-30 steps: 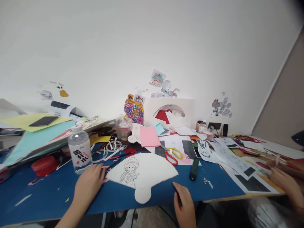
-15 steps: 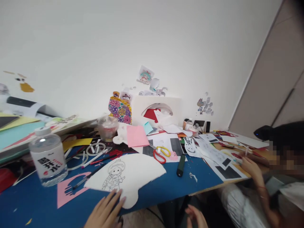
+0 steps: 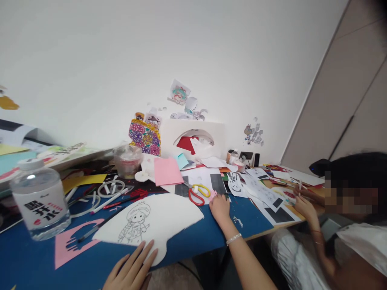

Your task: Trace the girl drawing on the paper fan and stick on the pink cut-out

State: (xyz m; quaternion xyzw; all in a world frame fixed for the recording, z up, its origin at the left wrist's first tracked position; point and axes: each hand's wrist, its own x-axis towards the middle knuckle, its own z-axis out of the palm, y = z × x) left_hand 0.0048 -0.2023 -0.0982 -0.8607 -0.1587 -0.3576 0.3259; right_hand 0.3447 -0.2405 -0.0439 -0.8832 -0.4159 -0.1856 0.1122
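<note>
My left hand (image 3: 133, 268) lies flat with fingers spread on the lower edge of a white fan-shaped paper (image 3: 172, 217), which bears a line drawing of a braided figure in a hat. Stretched forward, my right hand (image 3: 220, 206) is closed over a dark green utility knife (image 3: 226, 196), most of which it hides. Just left of that hand rest scissors (image 3: 198, 194) with one red and one yellow handle. Under the fan paper's left end are a dark pen (image 3: 87, 233) and a pink cut-out sheet (image 3: 62, 253).
A water bottle (image 3: 40, 199) stands at the left. Behind lie a plastic tub (image 3: 127, 161), a folded pink paper (image 3: 167, 171), white cords (image 3: 110, 188) and printed sheets (image 3: 260, 191). At the right a co-worker's hand (image 3: 305, 207) holds a thin tool over papers.
My right hand has reached from below the table edge up to the dark green utility knife and closed over it. My left hand stays on the fan paper. The view has turned slightly right.
</note>
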